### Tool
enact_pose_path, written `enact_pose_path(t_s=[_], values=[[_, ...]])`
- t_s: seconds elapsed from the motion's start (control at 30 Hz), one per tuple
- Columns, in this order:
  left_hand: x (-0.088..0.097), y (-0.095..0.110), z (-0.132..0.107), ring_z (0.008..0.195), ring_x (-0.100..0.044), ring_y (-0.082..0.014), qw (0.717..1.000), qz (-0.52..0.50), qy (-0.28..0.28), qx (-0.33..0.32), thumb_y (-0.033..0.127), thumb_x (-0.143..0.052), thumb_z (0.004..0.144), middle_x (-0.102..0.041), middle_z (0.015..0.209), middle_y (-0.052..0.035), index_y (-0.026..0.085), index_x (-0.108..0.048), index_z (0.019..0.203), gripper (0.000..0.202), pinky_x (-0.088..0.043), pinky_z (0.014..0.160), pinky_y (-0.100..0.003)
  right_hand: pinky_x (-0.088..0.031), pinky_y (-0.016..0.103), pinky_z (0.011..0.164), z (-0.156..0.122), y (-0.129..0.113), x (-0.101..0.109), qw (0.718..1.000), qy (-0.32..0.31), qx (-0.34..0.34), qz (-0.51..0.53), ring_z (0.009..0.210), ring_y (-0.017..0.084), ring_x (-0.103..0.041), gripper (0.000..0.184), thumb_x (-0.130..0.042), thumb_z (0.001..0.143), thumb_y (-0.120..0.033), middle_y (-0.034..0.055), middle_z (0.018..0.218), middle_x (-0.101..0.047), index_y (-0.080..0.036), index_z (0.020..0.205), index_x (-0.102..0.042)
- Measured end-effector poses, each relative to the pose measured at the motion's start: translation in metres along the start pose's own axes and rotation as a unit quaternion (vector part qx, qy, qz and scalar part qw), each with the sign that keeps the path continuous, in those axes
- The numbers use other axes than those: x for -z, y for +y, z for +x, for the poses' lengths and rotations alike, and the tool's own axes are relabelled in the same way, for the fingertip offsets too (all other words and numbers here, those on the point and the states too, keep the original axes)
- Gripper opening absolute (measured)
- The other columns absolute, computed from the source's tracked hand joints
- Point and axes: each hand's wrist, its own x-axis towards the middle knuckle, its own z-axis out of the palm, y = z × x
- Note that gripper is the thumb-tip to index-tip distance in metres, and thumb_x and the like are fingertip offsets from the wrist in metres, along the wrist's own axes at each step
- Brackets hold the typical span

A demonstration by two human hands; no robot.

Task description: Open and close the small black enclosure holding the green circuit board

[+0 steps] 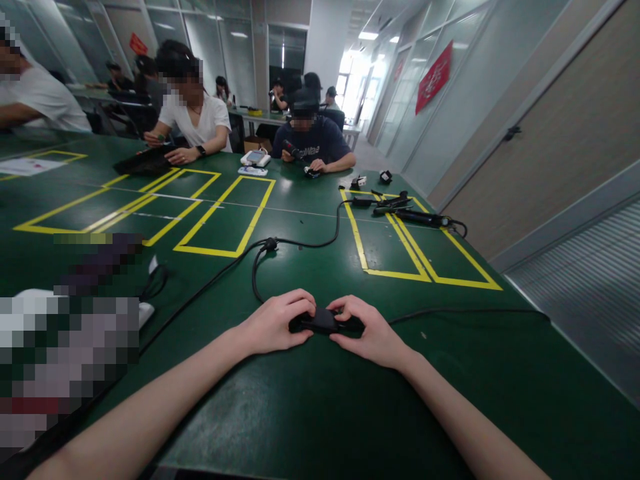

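Low over the near middle of the table, a small black power adapter [324, 321] sits between my two hands. My left hand [280, 321] grips its left end, thumb below and fingers curled over the top. My right hand [367, 330] pinches around the right end, where part of the black body is hidden by the fingers. A black cord [254, 277] rises behind my left hand to a bundled joint [270, 245]. Another thin black cable [465, 310] runs from behind my right hand to the table's right edge.
The green table [250, 413] bears yellow tape rectangles [207, 252]. Black tool-like items [420, 217] with cords lie at the far right. A pixelated patch covers the left side. Across the table, one person [315, 143] handles small parts; another [195, 123] holds a black tray [143, 162].
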Motion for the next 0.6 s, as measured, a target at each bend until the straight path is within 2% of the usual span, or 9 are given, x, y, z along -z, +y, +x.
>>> enact_pose_path(t_s=[0.17,0.33,0.47,0.53,0.6], values=[[0.000,0.000,0.001,0.106,-0.067,-0.0218,1.000,-0.006,-0.009,0.012,0.015,-0.069,0.081,-0.068,0.116,-0.0071,0.021,-0.062,0.111,0.031,-0.055,0.092,-0.032,-0.056,0.037,0.085,0.001,-0.005,0.000,0.999,-0.030,-0.007,-0.039,0.102,0.024,-0.069,0.027,-0.077,0.078,-0.015,0.0081,0.112,-0.071,-0.024,0.090,-0.055],[0.002,0.001,0.004,0.101,-0.067,-0.0231,0.999,0.032,-0.026,0.010,0.019,-0.066,0.082,-0.071,0.109,-0.0068,0.021,-0.062,0.112,0.030,-0.054,0.088,-0.033,-0.056,0.040,0.085,-0.001,-0.005,-0.006,0.996,-0.017,0.003,-0.086,0.099,0.025,-0.068,0.024,-0.075,0.081,-0.014,0.0090,0.110,-0.072,-0.024,0.093,-0.057],[0.002,0.001,0.006,0.103,-0.066,-0.0252,0.995,0.092,-0.047,-0.002,0.020,-0.067,0.078,-0.071,0.112,-0.0071,0.021,-0.059,0.123,0.046,-0.052,0.092,-0.036,-0.055,0.038,0.081,-0.001,-0.006,-0.006,0.997,-0.007,-0.002,-0.083,0.093,0.024,-0.069,0.017,-0.072,0.087,-0.021,0.0080,0.104,-0.072,-0.023,0.098,-0.059],[0.001,0.000,0.007,0.101,-0.066,-0.0249,0.991,0.119,-0.056,-0.002,0.020,-0.067,0.078,-0.071,0.109,-0.0066,0.020,-0.061,0.122,0.044,-0.052,0.091,-0.036,-0.055,0.035,0.077,0.000,-0.009,-0.005,0.997,-0.010,-0.013,-0.072,0.088,0.023,-0.068,0.014,-0.069,0.089,-0.022,0.0060,0.098,-0.071,-0.023,0.100,-0.060],[0.001,-0.001,0.007,0.097,-0.066,-0.0236,0.988,0.141,-0.064,-0.016,0.021,-0.066,0.085,-0.072,0.107,-0.0067,0.020,-0.063,0.119,0.035,-0.051,0.089,-0.035,-0.053,0.034,0.075,0.001,-0.012,-0.004,0.997,-0.026,-0.015,-0.075,0.086,0.022,-0.067,0.017,-0.070,0.089,-0.023,0.0049,0.096,-0.071,-0.023,0.103,-0.061]])
